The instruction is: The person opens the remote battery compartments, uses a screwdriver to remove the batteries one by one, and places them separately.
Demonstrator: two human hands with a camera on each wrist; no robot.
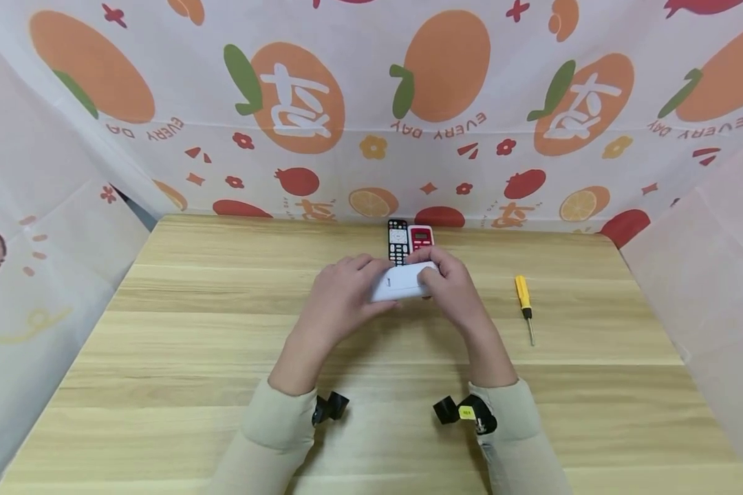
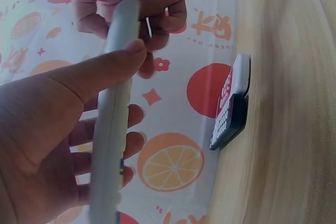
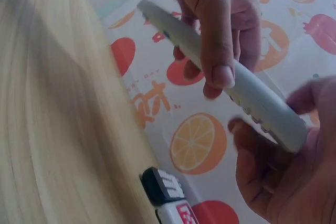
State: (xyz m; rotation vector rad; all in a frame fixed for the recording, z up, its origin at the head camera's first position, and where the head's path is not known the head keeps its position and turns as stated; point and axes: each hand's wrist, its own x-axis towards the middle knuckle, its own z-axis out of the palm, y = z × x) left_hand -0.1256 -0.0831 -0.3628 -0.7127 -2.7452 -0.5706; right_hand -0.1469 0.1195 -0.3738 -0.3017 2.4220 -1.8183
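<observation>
"Above the bench [image 1: 223, 385], near its far edge: what's held?"

"One white remote [image 1: 402, 278], off the surface, back face up. The left hand [image 1: 340, 294] grips one end, the right hand [image 1: 458, 292] pinches the other, thumb [image 1: 430, 278] on the back."

"Step?"

"Probably checking or working the rear cover [image 1: 408, 273]. Can't tell if it's loose."

"Next move needs?"

"My read: left hand firm, right thumb pressing and sliding, no squeeze on the keys [image 3: 253, 113] underneath."

"Other gear?"

"Yellow-handled screwdriver [image 1: 523, 297] lies off to the right, untouched. The black remote [image 1: 398, 237] and red-and-white remote [image 1: 421, 236] sit side by side, just beyond."
</observation>
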